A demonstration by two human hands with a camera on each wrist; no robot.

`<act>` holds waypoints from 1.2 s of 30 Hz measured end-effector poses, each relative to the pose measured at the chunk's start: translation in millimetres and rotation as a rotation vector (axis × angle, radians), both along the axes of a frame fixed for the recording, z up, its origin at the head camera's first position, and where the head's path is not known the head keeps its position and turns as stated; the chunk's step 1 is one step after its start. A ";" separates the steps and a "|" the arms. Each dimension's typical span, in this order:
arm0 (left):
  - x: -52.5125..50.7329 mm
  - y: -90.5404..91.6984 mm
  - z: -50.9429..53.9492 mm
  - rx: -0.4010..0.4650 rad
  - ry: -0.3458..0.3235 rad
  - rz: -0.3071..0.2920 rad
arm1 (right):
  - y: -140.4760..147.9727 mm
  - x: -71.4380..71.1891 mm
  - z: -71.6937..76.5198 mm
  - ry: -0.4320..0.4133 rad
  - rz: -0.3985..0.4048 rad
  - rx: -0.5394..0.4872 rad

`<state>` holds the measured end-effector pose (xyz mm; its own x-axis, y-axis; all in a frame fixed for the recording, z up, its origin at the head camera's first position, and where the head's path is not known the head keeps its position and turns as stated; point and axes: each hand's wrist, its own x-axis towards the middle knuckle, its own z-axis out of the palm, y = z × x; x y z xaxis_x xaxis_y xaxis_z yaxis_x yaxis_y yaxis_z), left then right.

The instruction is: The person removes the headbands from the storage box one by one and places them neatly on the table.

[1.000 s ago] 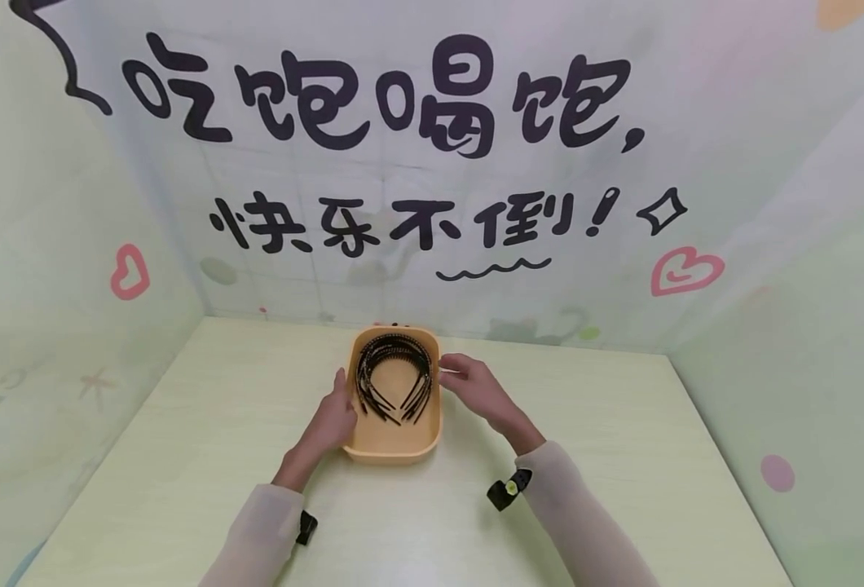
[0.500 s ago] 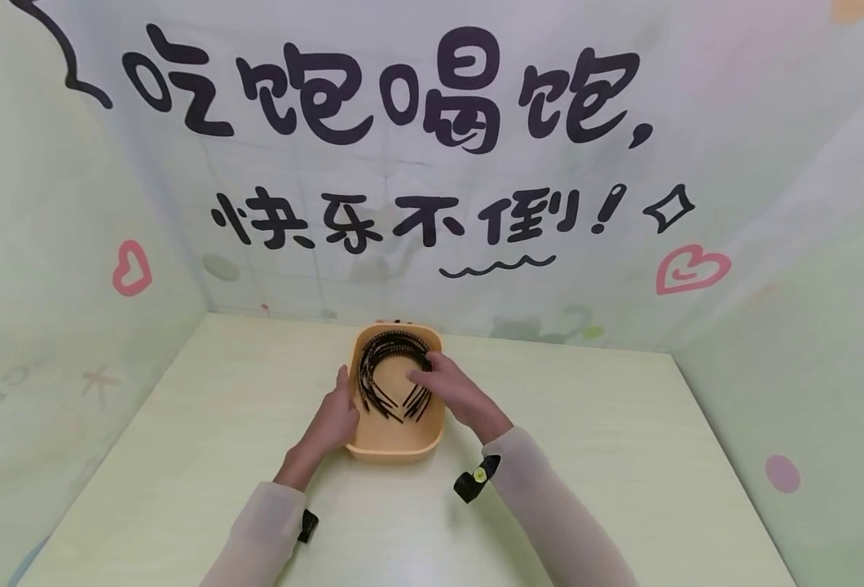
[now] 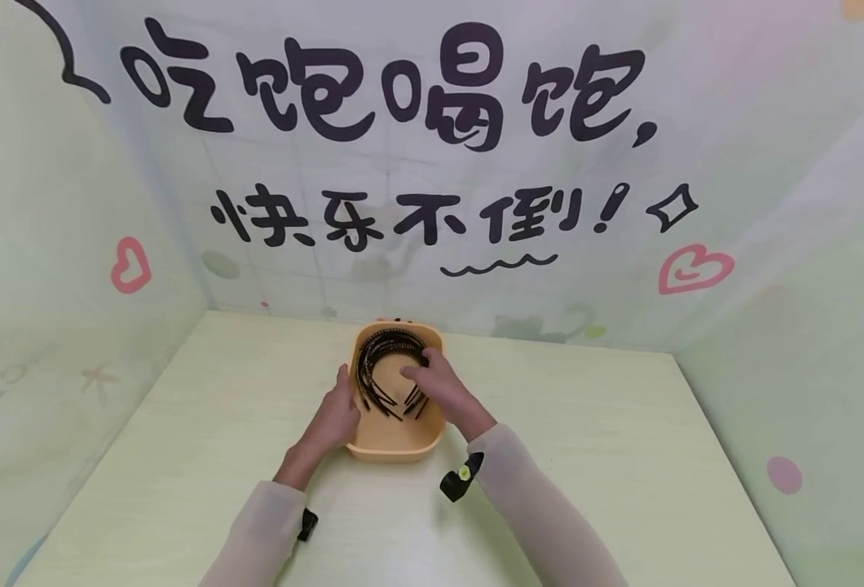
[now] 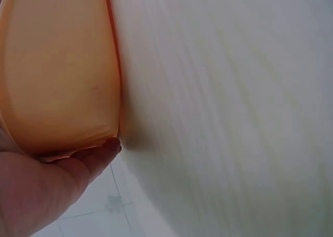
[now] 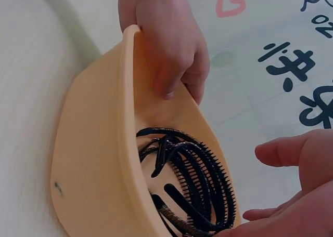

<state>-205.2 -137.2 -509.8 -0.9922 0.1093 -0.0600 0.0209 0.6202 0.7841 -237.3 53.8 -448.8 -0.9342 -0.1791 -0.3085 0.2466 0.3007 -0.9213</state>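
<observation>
Right hand (image 3: 443,387), fingers parted, moved over headbands (image 3: 369,361) opening nearward; left hand (image 3: 334,417) grips the tray (image 3: 391,439) by its long side.

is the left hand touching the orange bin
Touching: the right wrist view shows the left hand gripping the orange bin from inside and out.

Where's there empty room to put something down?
Bare table lies between the right hand and the right wall, and between the left hand and the left wall. In the tub, the near end is bare; the far end is crowded with black headbands and the right hand.
</observation>
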 end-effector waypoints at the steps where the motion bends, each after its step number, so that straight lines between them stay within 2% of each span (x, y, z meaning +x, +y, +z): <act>1: 0.3 -0.3 0.7 -0.005 0.003 0.000 | -0.2 0.6 1.6 0.011 -0.006 -0.003; 4: 0.8 -0.7 1.9 -0.011 0.004 -0.006 | -0.6 1.0 4.9 0.054 -0.039 0.004; 8: 0.8 -0.2 2.4 -0.005 0.003 -0.002 | -1.1 -1.6 3.8 0.123 -0.085 0.089; 11: -0.2 0.0 2.6 0.004 0.001 0.006 | -0.5 -4.3 1.7 0.162 -0.090 0.142; 15: -0.8 0.3 2.9 0.009 -0.008 0.006 | 1.0 -6.2 0.5 0.199 -0.110 0.150; 23: 1.0 0.6 2.4 -0.001 -0.011 0.008 | 2.0 -8.9 -6.9 0.166 -0.211 0.064; 28: 1.2 1.3 2.8 0.004 -0.017 0.005 | 2.5 -11.0 -13.5 0.175 -0.208 0.076; 36: 2.3 1.3 4.6 -0.008 -0.013 0.009 | 8.1 -13.9 -10.5 0.170 -0.198 0.081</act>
